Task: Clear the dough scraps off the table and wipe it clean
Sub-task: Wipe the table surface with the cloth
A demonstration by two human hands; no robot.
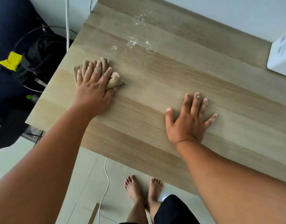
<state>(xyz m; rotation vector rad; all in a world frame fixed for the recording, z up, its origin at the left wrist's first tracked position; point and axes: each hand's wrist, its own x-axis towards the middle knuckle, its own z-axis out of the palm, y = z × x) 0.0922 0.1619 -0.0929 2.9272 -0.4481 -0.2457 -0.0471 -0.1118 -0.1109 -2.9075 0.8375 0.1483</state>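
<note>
Pressing a bunched cloth [112,79] near the desk [155,88] edge, left hand [93,88] fingers spread; right hand [187,122] flat, splayed; flour residue [132,42] beyond.

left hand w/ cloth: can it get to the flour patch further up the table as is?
Probably yes. The left hand presses the cloth flat on the table, and only bare wood lies between it and the flour patch. Right hand rests well aside.
</note>
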